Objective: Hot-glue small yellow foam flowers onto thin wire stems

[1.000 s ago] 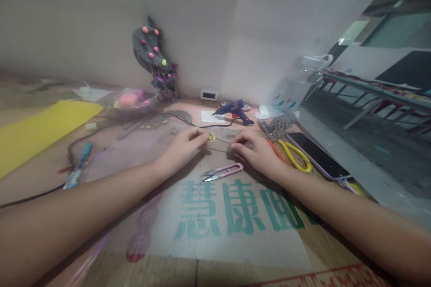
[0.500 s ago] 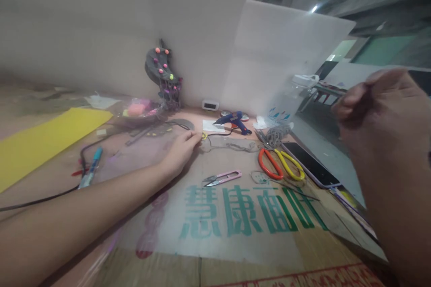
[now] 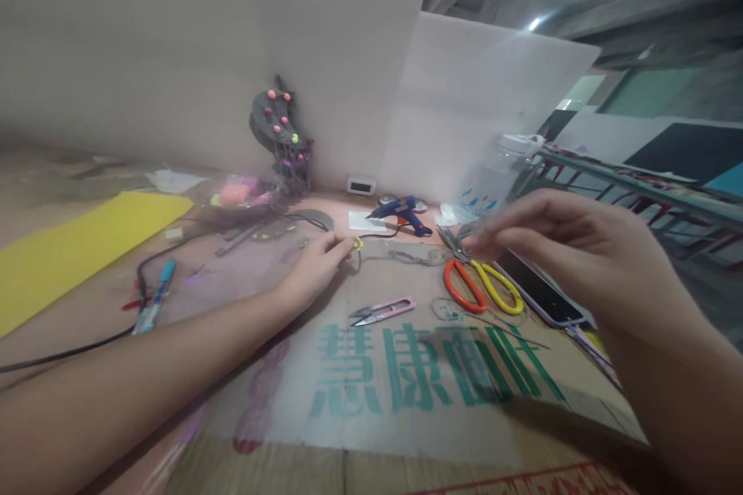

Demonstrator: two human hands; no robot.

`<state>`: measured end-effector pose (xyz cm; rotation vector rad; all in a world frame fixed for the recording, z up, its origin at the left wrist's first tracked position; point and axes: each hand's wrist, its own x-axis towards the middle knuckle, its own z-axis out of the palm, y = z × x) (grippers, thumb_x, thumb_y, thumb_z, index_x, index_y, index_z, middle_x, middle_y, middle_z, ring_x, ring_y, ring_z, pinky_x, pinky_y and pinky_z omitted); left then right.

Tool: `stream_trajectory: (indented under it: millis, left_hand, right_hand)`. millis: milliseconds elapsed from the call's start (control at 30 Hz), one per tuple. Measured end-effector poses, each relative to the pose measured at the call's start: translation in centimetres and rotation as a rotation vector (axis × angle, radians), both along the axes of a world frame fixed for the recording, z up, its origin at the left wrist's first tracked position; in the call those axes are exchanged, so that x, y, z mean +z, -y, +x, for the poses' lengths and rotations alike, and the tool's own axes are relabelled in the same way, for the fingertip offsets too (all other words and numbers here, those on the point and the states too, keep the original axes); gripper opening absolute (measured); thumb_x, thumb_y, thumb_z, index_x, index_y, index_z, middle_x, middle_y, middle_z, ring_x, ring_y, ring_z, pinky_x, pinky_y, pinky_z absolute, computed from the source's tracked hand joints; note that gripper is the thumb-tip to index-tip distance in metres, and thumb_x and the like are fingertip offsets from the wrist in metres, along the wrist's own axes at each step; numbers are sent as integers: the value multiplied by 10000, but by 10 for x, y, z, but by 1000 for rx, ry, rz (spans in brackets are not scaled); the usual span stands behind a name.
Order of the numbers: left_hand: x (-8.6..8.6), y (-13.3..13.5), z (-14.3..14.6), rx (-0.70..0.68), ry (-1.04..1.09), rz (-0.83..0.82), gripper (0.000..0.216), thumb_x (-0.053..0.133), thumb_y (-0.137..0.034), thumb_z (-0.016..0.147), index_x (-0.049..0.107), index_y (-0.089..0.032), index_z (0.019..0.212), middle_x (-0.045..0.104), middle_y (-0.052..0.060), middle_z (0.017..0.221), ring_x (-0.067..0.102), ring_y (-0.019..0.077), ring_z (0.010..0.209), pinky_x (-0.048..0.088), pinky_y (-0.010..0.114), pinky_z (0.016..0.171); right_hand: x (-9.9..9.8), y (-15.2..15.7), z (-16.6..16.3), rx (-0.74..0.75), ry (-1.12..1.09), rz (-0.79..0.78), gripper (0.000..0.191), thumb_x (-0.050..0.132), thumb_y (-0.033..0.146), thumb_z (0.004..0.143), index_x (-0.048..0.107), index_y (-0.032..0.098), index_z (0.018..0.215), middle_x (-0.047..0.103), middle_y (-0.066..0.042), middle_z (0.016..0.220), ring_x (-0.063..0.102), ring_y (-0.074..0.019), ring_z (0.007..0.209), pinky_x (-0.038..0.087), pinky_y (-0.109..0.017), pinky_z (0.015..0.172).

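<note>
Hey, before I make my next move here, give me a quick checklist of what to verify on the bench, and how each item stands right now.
1. Contact of the left hand with the yellow piece: ok, its fingertips touch it.
2. Firm pinch on that piece: cannot tell, too small.
3. Nothing in the right hand: ok, it is raised above the table and looks empty.
4. Reach to the orange and yellow scissors: ok, they lie flat near the right hand's fingertips.
5. The pink snips out of the way: ok, they lie apart from both hands on the cardboard.
6. The glue gun away from the hands: ok, it is at the back.
</note>
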<state>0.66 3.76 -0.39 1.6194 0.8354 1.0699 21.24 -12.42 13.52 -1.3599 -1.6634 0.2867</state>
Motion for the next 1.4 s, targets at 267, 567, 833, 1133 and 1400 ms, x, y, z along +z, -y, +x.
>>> stream_trajectory:
  millis: [267,567,833,1133,1400]
  left_hand:
    - [3,8,1,-65,-43,63,189,545,-343,834,565,-172,757,567,13,755,535,158,751,410,276,715]
    - [10,20,1,-101,-141,136,211,536,-371,845,567,-177,771,602,18,747,577,181,741,436,281,686]
    - [10,20,2,-98,-171,185,196,531,-353,834,568,-178,753,611,22,741,575,185,740,431,278,683]
    - [8,21,1,-112,-188,221,190,526,-338,841,567,-173,758,598,16,745,564,173,739,426,273,682]
    - [6,16,3,-99,-99,75,180,557,-341,820,575,-171,767,594,10,730,583,166,712,454,282,683]
  right_hand:
    - [-12,-30,25,-100,242,59,287,538,337,902,652,187,687,708,-12,769,642,-144,728,475,-287,742]
    - [-64,-46,-9,300,-164,-234,254,544,358,910,546,192,718,596,-77,1293,551,-207,1202,445,-406,978]
    - [-95,-50,-15,391,-488,-517,304,570,468,880,469,210,755,549,84,552,495,-67,366,438,-216,435]
    - [-95,-50,-21,442,-419,-676,287,679,380,782,513,168,684,719,-54,871,536,-51,428,380,-185,397]
    - [-67,-38,-21,346,-408,-578,205,685,237,737,513,183,638,636,33,506,527,-68,419,411,-175,425]
